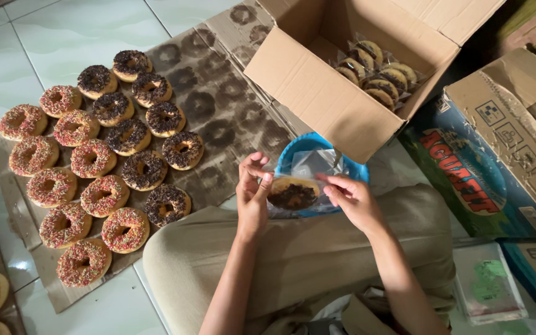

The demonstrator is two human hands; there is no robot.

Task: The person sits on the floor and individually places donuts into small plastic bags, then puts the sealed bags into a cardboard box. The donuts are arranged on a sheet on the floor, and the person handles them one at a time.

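Observation:
My left hand (252, 192) and my right hand (353, 198) hold a clear plastic bag (308, 167) between them, above my lap. Inside the bag sits a doughnut with chocolate sprinkles (293, 193). Both hands pinch the bag's sides, left fingers at its left edge, right fingers at its right edge. Just behind the bag lies a blue bowl (305, 144). An open cardboard box (324, 93) beyond it holds several bagged doughnuts (376, 71).
On flattened cardboard (218, 118) to the left lie rows of doughnuts, pink-sprinkled (88, 161) and chocolate-sprinkled (147, 124). More boxes (497, 142) stand at the right. A stack of clear bags (488, 282) lies at the lower right on the tiled floor (63, 31).

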